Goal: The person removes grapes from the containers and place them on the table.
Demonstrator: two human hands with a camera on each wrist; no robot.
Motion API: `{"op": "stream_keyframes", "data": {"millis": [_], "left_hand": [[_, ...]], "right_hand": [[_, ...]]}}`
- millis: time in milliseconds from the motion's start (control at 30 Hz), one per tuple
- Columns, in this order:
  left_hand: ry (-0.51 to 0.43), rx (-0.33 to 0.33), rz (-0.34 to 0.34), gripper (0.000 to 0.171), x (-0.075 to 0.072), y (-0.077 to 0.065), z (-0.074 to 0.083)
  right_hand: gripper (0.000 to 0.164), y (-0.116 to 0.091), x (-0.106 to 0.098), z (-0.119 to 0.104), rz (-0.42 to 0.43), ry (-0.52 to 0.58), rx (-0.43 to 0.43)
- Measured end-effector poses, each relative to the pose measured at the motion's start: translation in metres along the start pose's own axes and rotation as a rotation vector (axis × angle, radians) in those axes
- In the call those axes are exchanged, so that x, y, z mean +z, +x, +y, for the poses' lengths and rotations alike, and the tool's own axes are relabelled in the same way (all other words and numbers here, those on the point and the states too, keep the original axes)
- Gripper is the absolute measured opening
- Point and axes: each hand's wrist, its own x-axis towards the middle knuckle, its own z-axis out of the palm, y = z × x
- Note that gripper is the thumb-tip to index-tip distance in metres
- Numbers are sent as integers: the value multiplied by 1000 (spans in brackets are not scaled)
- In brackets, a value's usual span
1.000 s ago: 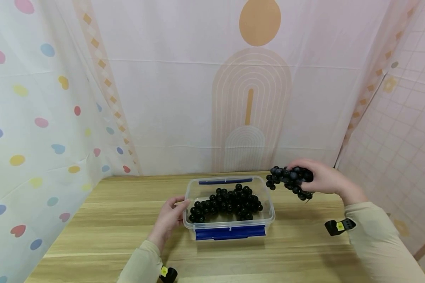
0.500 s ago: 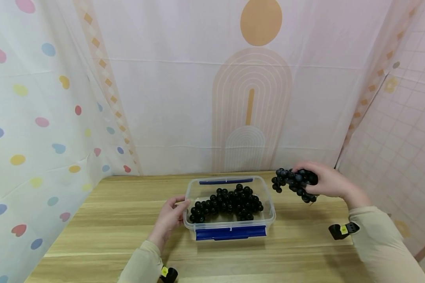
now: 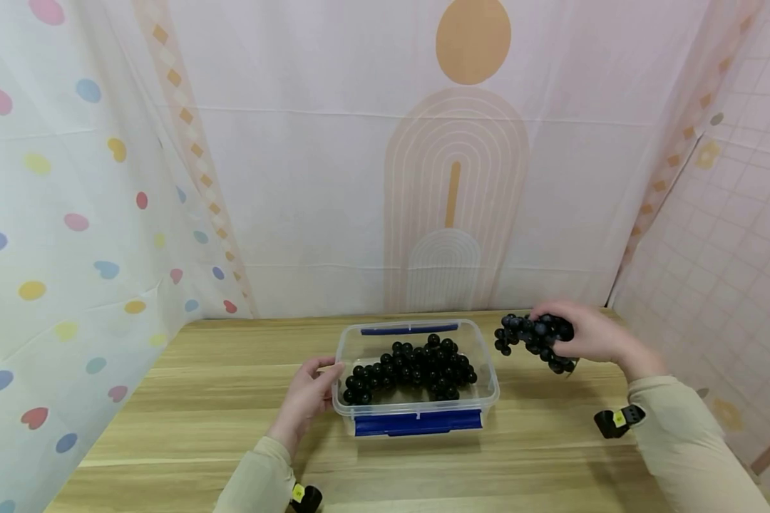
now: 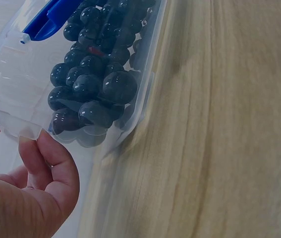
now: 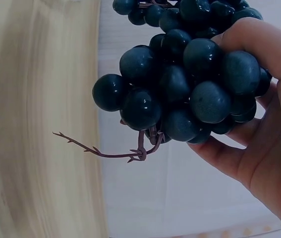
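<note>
A clear plastic container (image 3: 417, 408) with blue side clips stands on the table, and a bunch of dark grapes (image 3: 411, 367) lies inside it. My left hand (image 3: 308, 392) holds the container by its left end; in the left wrist view the fingers (image 4: 56, 163) curl up under the rim. To the right of the container, my right hand (image 3: 587, 333) grips a second bunch of dark grapes (image 3: 535, 335) above the table. The right wrist view shows thumb and fingers around these grapes (image 5: 180, 94), with a thin brown stem (image 5: 110, 155) sticking out.
The wooden table (image 3: 218, 413) reaches back to a pale patterned curtain (image 3: 321, 214). More curtain hangs on the left and right sides. A blue clip (image 3: 417, 422) runs along the container's near side.
My right hand with its bunch of grapes first shifted a little right, then sank slightly. The left hand and the container have stayed in place.
</note>
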Motion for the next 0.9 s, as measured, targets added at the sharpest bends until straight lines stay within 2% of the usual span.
{"op": "stream_keyframes", "data": {"millis": [567, 900], "left_hand": [[-1, 0, 6, 44, 1, 1, 1], [1, 5, 3, 46, 1, 1, 0]], "right_hand": [[49, 0, 15, 17, -66, 27, 74], [49, 0, 21, 24, -64, -14, 63]]}}
